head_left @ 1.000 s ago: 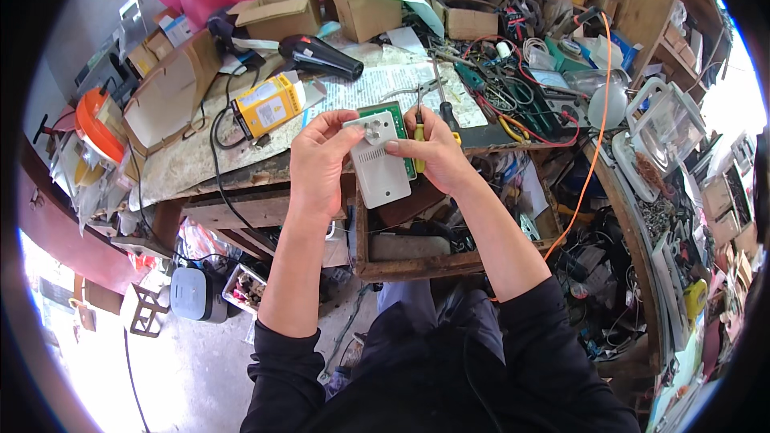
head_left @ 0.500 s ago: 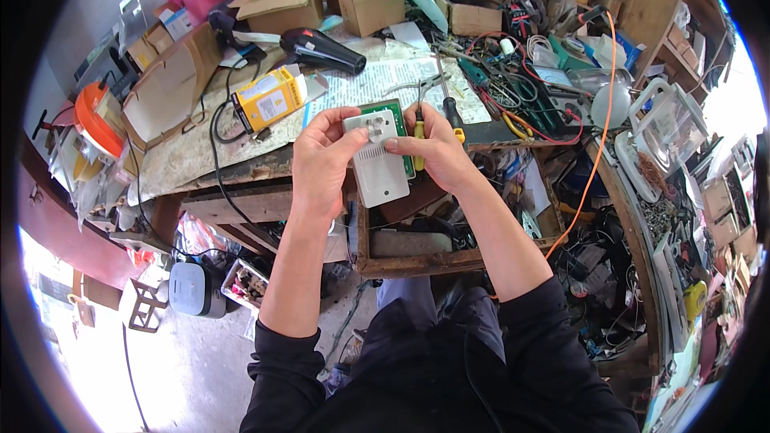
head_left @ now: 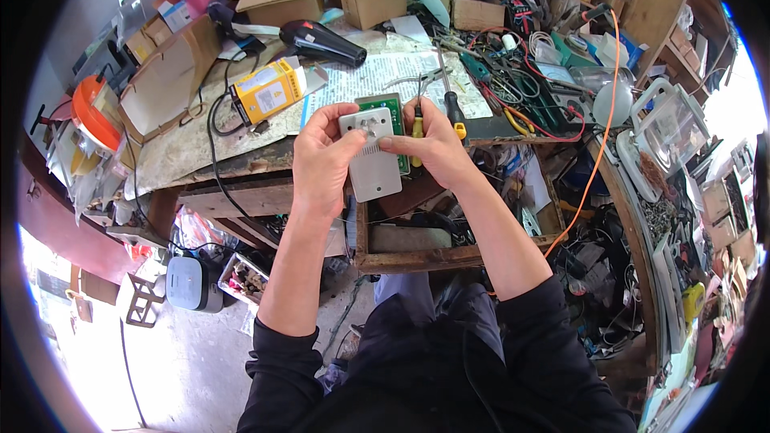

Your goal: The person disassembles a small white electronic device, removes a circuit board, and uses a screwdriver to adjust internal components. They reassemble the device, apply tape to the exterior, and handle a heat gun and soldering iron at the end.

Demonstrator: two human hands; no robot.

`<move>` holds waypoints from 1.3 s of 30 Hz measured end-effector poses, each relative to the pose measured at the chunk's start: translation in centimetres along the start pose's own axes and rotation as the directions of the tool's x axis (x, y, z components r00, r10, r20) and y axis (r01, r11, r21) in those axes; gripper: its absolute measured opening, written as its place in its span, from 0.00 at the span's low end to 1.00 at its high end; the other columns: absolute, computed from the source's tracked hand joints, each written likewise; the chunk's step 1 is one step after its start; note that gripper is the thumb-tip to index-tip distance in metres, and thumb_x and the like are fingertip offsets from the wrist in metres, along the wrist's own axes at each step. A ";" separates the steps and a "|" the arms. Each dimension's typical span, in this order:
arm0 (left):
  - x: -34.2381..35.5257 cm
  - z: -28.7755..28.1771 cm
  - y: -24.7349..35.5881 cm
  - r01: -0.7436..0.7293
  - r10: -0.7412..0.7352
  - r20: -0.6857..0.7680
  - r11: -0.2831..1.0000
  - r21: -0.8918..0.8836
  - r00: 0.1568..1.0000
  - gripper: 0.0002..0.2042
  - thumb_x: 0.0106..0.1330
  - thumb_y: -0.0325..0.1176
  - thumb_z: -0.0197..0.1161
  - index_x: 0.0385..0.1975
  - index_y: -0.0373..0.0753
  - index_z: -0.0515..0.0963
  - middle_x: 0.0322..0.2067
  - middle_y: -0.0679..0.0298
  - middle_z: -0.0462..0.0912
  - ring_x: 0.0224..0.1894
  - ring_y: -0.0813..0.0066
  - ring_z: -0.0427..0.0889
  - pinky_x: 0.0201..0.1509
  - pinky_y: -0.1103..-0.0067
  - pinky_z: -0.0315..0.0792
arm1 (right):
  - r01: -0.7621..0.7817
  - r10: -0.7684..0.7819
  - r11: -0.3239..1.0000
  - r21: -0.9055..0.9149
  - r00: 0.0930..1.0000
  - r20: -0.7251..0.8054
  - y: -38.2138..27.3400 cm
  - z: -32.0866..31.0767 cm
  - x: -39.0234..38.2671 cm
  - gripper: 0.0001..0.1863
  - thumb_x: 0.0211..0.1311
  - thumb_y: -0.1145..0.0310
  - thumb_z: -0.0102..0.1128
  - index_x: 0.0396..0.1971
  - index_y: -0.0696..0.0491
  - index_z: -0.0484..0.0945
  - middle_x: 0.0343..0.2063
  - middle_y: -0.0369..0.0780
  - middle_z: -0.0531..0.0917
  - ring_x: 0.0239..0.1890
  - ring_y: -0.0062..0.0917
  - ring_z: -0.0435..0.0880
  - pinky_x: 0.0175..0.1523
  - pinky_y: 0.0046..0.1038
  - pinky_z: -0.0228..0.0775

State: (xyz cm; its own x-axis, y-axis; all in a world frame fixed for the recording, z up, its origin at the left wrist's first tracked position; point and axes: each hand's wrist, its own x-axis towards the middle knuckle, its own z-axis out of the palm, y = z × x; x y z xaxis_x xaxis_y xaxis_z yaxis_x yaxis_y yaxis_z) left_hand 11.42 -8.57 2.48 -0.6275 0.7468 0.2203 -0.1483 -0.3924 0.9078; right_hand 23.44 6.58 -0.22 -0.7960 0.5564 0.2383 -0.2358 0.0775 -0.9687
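A white plastic plug housing with metal prongs, vent slots and screw holes is held over the table's front edge. My left hand pinches its upper left side, thumb near the prongs. Behind the housing a green circuit board shows at the top and right. My right hand rests its thumb on the housing's right side, and its fingers hold a screwdriver with a yellow handle, pointing up. Most of the board and some right fingertips are hidden.
On the bench lie a black-handled screwdriver, a yellow box, a black hair dryer and a heap of tools and wires. An open wooden drawer juts out below my hands. An orange cord hangs at right.
Both hands stay closed on the same things. The housing has shifted slightly left and up, and more of the gap beside the right fingers shows.
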 end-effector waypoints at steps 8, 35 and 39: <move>0.0 -0.8 -0.7 0.001 -0.003 -0.031 0.999 -0.047 1.000 0.16 0.65 0.20 0.66 0.52 0.31 0.77 0.42 0.63 0.82 0.42 0.81 0.80 0.48 0.82 0.76 | 0.078 -0.090 0.959 -0.274 0.995 -0.033 -0.2 0.5 -0.2 0.28 0.50 0.62 0.83 0.34 0.52 0.66 0.29 0.34 0.75 0.32 0.16 0.73 0.35 0.23 0.69; 1.0 -1.2 -2.2 0.046 -0.047 0.000 0.997 -0.066 0.999 0.15 0.68 0.21 0.63 0.55 0.30 0.79 0.46 0.63 0.84 0.46 0.77 0.83 0.54 0.78 0.77 | 0.068 -0.077 0.996 -0.055 0.981 -0.180 0.3 1.6 1.4 0.22 0.52 0.68 0.76 0.37 0.54 0.67 0.32 0.37 0.77 0.34 0.19 0.75 0.36 0.25 0.69; 1.2 -1.3 -2.6 0.020 -0.020 0.009 0.997 -0.068 1.000 0.15 0.70 0.21 0.60 0.56 0.29 0.78 0.48 0.61 0.83 0.47 0.75 0.84 0.55 0.76 0.78 | -0.012 0.026 0.995 0.095 0.988 -0.151 0.0 1.3 1.2 0.17 0.59 0.75 0.70 0.37 0.52 0.67 0.40 0.37 0.80 0.41 0.18 0.76 0.46 0.23 0.69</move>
State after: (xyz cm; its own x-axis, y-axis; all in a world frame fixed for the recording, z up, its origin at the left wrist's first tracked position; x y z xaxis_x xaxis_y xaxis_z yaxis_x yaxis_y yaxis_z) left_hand 10.07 -7.39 -0.14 -0.6174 0.7592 0.2057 -0.2125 -0.4128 0.8857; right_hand 21.80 6.18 0.16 -0.7084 0.6771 0.1993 -0.2782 -0.0084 -0.9605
